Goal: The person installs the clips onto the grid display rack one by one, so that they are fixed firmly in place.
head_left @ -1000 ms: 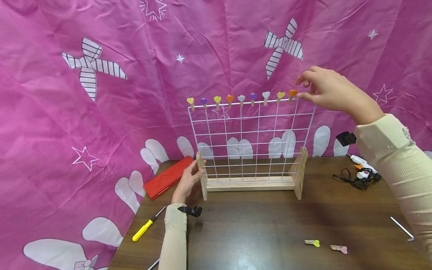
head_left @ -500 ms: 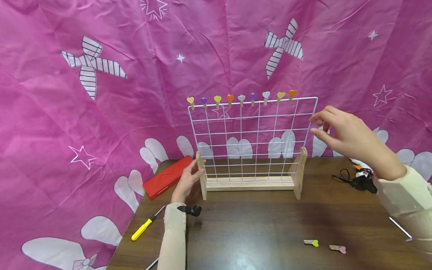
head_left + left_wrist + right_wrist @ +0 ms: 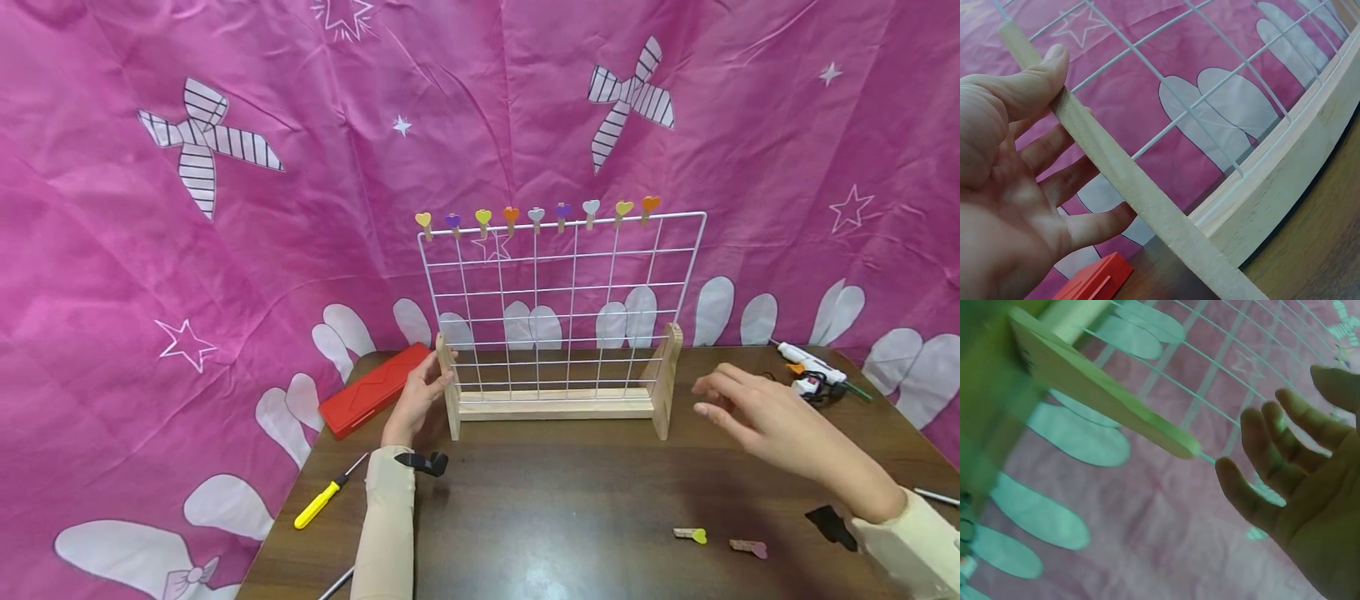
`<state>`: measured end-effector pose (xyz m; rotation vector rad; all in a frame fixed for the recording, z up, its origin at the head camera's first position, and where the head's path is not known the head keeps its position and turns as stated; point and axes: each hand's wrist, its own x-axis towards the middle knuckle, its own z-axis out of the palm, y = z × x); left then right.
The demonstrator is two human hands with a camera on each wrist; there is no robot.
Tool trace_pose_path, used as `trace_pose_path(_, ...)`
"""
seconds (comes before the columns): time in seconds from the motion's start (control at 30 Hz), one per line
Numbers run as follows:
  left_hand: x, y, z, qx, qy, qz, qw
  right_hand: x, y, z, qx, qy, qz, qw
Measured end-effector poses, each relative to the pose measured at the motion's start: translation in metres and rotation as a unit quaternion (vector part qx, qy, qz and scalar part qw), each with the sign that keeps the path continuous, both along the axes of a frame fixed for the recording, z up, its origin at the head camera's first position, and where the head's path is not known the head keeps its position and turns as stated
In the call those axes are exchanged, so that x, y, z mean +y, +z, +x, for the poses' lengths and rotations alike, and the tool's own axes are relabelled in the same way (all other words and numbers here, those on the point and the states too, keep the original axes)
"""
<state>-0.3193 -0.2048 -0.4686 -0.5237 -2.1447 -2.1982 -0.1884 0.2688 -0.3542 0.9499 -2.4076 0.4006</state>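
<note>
A white wire grid (image 3: 573, 292) stands upright in a wooden stand (image 3: 555, 410). Along its top bar sits a row of heart clothespins in several colours, ending with an orange heart clothespin (image 3: 650, 204) near the right. My left hand (image 3: 418, 398) holds the left wooden side post (image 3: 1129, 169), thumb on the near edge and fingers round behind. To the right of the stand, my right hand (image 3: 772, 421) hangs over the table, fingers loosely bent around nothing. Nearer me on the table lie a yellow-green heart clothespin (image 3: 690, 535) and a pink heart clothespin (image 3: 748, 547).
A red case (image 3: 375, 390) lies left of the stand, with a yellow-handled screwdriver (image 3: 318, 504) closer to me. At the back right are a white glue gun (image 3: 810, 362) and its cord. A metal rod (image 3: 936, 497) lies at the right. Pink cloth (image 3: 495, 100) hangs behind.
My right hand has come away from the orange heart clothespin at the grid's top and dropped down over the table at the right. My left hand has stayed on the post.
</note>
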Motion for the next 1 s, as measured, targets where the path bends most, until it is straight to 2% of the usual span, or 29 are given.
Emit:
trace_pose_path(0.27,0.004,-0.002,0.001,0.004,-0.002,0.001,1.0000,0.000,-0.054,0.017,-0.060,0.054,-0.005,0.997)
trace_pose_path(0.4,0.004,-0.002,0.000,0.002,-0.003,0.007,1.0000,-0.001,-0.081,0.023,-0.109,0.082,0.012,0.991)
trace_pose_path(0.53,0.004,0.004,0.001,-0.004,-0.007,0.010,0.9999,0.001,-0.106,0.025,-0.189,0.107,0.063,0.974)
trace_pose_path(0.67,0.003,0.005,0.003,-0.008,-0.005,0.007,0.9999,0.003,-0.123,0.028,-0.265,0.104,0.089,0.955)
trace_pose_path(0.77,0.002,0.001,0.000,-0.001,0.000,0.001,1.0000,0.002,-0.129,0.029,-0.277,0.101,0.087,0.951)
trace_pose_path(1.0,0.001,-0.001,0.001,0.002,-0.002,0.015,0.9999,0.003,-0.135,0.030,-0.226,0.117,0.076,0.964)
